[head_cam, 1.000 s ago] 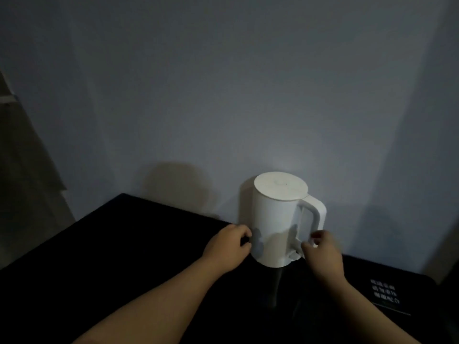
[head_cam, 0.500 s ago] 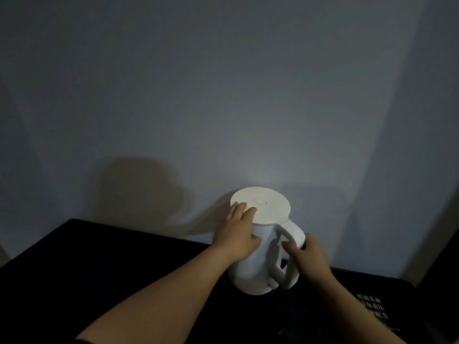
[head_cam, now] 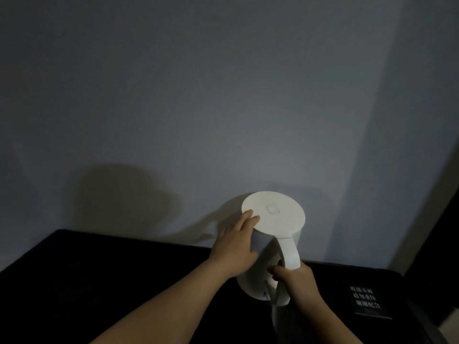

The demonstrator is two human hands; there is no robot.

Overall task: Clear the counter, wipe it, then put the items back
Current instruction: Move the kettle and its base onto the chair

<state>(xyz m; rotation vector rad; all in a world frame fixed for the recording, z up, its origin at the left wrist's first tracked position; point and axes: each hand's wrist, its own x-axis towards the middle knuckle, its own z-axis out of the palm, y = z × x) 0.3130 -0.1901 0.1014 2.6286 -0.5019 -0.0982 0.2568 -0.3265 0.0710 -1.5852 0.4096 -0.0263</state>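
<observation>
A white electric kettle (head_cam: 275,217) with a flat round lid stands at the back of the black counter (head_cam: 111,276), close to the wall. My left hand (head_cam: 236,247) lies against the kettle's left side, fingertips over the lid's rim. My right hand (head_cam: 295,279) grips the lower part of the kettle's handle (head_cam: 289,254). The kettle leans slightly towards me. Whether its base touches the counter is hidden by my hands and the dim light.
A small black card with white print (head_cam: 370,304) lies on the counter to the right of the kettle. The grey wall (head_cam: 223,108) rises directly behind. The counter's right edge sits near the card. The scene is dark.
My left hand rose from the kettle's lower side to its lid rim. My right hand closed around the handle. The kettle now appears tilted and closer to me.
</observation>
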